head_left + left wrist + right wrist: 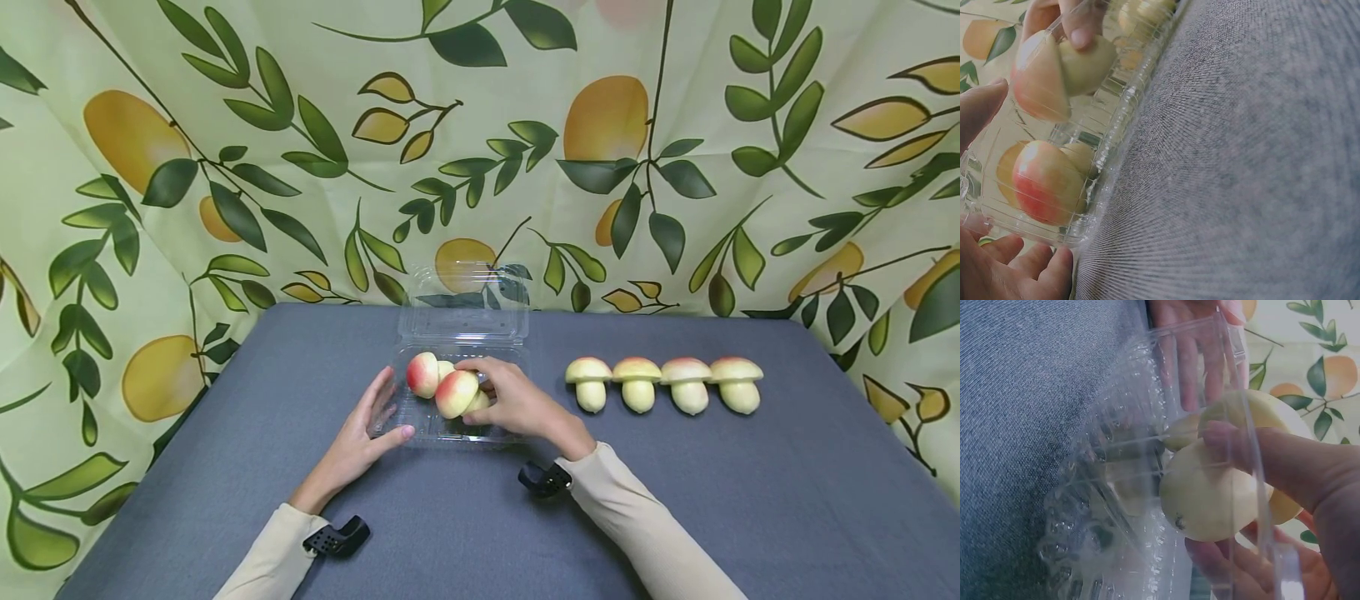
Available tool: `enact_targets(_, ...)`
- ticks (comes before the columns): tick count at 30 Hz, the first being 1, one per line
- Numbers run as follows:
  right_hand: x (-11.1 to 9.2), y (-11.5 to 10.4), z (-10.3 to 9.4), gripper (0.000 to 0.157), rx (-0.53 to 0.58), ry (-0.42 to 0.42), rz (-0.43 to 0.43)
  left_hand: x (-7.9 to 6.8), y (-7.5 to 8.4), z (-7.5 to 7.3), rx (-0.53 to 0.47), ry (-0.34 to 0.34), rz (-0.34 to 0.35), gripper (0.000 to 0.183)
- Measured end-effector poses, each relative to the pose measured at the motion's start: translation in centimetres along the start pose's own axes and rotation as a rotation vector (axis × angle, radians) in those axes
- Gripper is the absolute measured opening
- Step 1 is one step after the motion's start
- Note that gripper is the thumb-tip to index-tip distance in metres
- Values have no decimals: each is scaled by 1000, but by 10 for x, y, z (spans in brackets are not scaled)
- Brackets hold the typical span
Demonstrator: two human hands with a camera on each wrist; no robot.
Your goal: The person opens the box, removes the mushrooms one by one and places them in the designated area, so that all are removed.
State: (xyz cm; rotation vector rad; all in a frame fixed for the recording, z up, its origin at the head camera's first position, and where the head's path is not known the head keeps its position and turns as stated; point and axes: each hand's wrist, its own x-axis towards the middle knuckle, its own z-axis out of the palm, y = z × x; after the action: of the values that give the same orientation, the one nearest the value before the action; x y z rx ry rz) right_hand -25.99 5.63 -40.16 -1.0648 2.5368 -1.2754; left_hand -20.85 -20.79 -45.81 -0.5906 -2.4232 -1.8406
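Note:
My right hand (521,402) grips a mushroom (456,394) with a red-and-cream cap, thumb and fingers around its pale stem. It is tilted inside a clear plastic clamshell box (457,439), its stem end (1207,494) facing the right wrist camera. Toward the left side of the box lies another mushroom (423,374), its cap red toward the left and its stem partly hidden behind the held one. My left hand (358,442) rests at the box's left side with spread, straightened fingers. In the left wrist view, its fingertips (1057,272) are right at the box's end wall.
The box's transparent lid (465,304) stands raised at the back. To the right of the box, several similar mushrooms (689,372) lie in a row, caps away from me, on the grey-blue tablecloth (660,500). A fruit-and-leaf patterned curtain (480,100) hangs behind the table.

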Motion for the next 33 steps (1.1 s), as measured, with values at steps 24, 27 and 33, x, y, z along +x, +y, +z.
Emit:
enact_targets(24, -13, 0, -16, 65, -11, 100, 46, 0, 3, 0, -9, 1, -3, 91)
enact_targets(27, -15, 0, -18, 65, -13, 110, 47, 0, 2, 0, -5, 1, -4, 91)
enact_targets(33, -21, -1, -23, 68, -1, 132, 54, 0, 0, 0, 0, 1, -1, 90)
